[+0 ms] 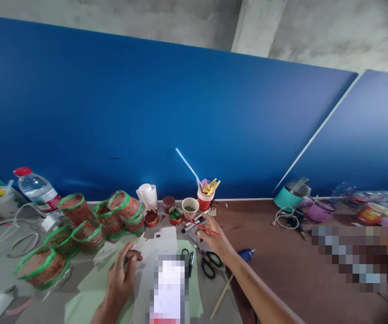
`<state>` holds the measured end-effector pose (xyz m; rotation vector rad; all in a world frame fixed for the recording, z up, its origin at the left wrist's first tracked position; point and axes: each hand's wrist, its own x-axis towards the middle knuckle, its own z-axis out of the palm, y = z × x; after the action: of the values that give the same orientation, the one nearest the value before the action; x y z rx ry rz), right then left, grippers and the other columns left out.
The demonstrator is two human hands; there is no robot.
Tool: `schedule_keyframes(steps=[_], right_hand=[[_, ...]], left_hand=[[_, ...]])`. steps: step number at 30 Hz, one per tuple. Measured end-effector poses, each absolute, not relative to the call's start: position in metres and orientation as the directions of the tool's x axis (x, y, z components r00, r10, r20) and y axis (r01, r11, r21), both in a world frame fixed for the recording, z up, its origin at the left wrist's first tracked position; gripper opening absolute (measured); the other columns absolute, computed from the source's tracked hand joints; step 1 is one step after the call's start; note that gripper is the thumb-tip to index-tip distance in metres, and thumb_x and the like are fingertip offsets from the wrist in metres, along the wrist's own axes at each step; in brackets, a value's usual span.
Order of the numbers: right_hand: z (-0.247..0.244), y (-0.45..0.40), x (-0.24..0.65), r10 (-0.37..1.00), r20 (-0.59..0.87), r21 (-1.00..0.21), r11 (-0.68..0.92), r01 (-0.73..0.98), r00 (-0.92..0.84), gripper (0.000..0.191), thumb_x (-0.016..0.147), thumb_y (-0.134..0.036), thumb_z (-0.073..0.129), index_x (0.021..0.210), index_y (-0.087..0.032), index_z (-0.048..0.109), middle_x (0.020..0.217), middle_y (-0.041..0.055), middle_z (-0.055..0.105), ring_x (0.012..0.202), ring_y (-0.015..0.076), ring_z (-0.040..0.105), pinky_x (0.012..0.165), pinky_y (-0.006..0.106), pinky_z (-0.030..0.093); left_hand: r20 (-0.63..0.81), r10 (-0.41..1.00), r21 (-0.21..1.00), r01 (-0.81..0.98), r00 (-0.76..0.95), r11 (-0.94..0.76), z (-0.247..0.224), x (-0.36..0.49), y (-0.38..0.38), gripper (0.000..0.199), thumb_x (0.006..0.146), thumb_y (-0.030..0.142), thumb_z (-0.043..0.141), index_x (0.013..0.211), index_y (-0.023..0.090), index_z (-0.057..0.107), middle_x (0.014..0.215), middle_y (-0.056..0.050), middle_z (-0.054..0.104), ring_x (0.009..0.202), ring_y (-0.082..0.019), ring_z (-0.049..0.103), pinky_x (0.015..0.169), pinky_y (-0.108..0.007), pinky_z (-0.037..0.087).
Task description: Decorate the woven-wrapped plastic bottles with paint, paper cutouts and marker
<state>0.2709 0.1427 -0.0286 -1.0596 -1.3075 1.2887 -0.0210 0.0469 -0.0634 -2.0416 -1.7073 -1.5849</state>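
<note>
My right hand [214,238] pinches a thin red paintbrush [205,228], its tip pointing left toward a paper cup of dark green liquid [190,207]. Beside that cup stand small pots of green paint [175,215] and dark red paint [151,217]. My left hand [122,273] rests over white and green paper with its fingers bent; nothing can be made out in it. Black-handled scissors [209,266] lie below my right hand, and markers [194,226] are just left of it. A blurred-out bright rectangle [168,290] lies between my hands.
Several brown-painted cups with green rims [91,234] stand at left, near a water bottle [40,189] and white cable. A red-and-white cup of tools [205,198] is at the back. On the right are a teal pot [288,195], a purple basket [320,209] and a blue glue gun [245,255].
</note>
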Motion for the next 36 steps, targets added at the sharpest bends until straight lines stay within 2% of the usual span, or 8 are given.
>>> schedule_keyframes(steps=[9,16,23,27,31,32,34,36], right_hand=[[-0.018,0.117,0.278,0.99,-0.013,-1.0,-0.013,0.002,-0.143,0.056,0.066,-0.019,0.067,0.118,-0.02,0.049,0.072,-0.003,0.067,0.066,0.0172,0.063,0.066,0.031,0.046],[-0.02,0.105,0.288,0.991,-0.024,-1.0,-0.023,0.003,-0.13,0.054,0.063,-0.017,0.065,0.115,-0.02,0.051,0.066,-0.0057,0.064,0.062,0.0167,0.061,0.061,0.029,0.044],[-0.02,0.093,0.304,0.993,-0.038,-0.999,-0.037,0.005,-0.11,0.053,0.06,-0.021,0.064,0.112,-0.019,0.052,0.063,-0.0053,0.064,0.054,0.016,0.059,0.059,0.03,0.044],[-0.006,0.088,0.324,0.999,0.019,-0.998,0.016,0.058,0.039,0.049,0.061,-0.025,0.067,0.109,-0.02,0.055,0.061,-0.0043,0.063,0.054,0.0177,0.059,0.061,0.032,0.044],[0.044,0.072,0.332,0.949,0.126,-0.992,0.129,0.009,0.29,0.044,0.066,-0.034,0.073,0.106,-0.02,0.059,0.076,0.0035,0.067,0.06,0.0194,0.059,0.063,0.036,0.046],[0.058,0.061,0.331,0.938,0.165,-0.983,0.183,-0.029,0.305,0.042,0.07,-0.037,0.073,0.107,-0.021,0.06,0.08,0.0049,0.068,0.063,0.0197,0.059,0.065,0.037,0.046],[0.074,0.031,0.333,0.949,0.234,-0.948,0.271,-0.165,0.213,0.041,0.079,-0.043,0.067,0.115,-0.023,0.06,0.088,0.009,0.068,0.077,0.0246,0.062,0.071,0.04,0.047],[0.07,-0.012,0.34,0.962,0.232,-0.943,0.259,-0.208,0.144,0.043,0.082,-0.045,0.065,0.119,-0.024,0.06,0.095,0.0123,0.067,0.086,0.0276,0.063,0.077,0.042,0.049]], left_hand=[[0.658,0.719,0.63,0.685,-0.222,-0.366,-0.071,-0.024,0.047,0.033,0.093,0.029,0.041,0.124,0.018,0.044,0.072,-0.002,0.07,0.078,-0.021,0.071,0.075,-0.036,0.055],[0.614,0.735,0.689,0.649,-0.288,-0.321,-0.068,-0.022,0.047,0.034,0.093,0.036,0.04,0.121,0.017,0.045,0.073,-0.003,0.07,0.078,-0.022,0.071,0.077,-0.039,0.055],[0.626,0.723,0.703,0.612,-0.291,-0.363,-0.069,-0.021,0.048,0.033,0.093,0.037,0.041,0.12,0.018,0.046,0.072,-0.003,0.07,0.08,-0.021,0.071,0.079,-0.039,0.055],[0.625,0.719,0.698,0.63,-0.303,-0.341,-0.067,-0.021,0.048,0.034,0.093,0.038,0.041,0.12,0.018,0.046,0.072,-0.003,0.07,0.079,-0.022,0.071,0.078,-0.039,0.054],[0.619,0.72,0.699,0.638,-0.314,-0.323,-0.066,-0.022,0.05,0.033,0.093,0.039,0.041,0.118,0.019,0.047,0.071,-0.002,0.07,0.08,-0.022,0.07,0.079,-0.039,0.053],[0.62,0.719,0.702,0.632,-0.314,-0.329,-0.066,-0.022,0.051,0.033,0.093,0.039,0.041,0.118,0.019,0.047,0.071,-0.001,0.07,0.08,-0.021,0.07,0.081,-0.039,0.053],[0.619,0.72,0.713,0.61,-0.314,-0.346,-0.066,-0.02,0.051,0.032,0.093,0.038,0.042,0.118,0.019,0.047,0.07,-0.001,0.07,0.079,-0.021,0.07,0.082,-0.04,0.053],[0.618,0.724,0.721,0.588,-0.307,-0.366,-0.065,-0.017,0.05,0.031,0.093,0.036,0.042,0.118,0.019,0.047,0.071,-0.001,0.07,0.076,-0.019,0.069,0.086,-0.041,0.052]])
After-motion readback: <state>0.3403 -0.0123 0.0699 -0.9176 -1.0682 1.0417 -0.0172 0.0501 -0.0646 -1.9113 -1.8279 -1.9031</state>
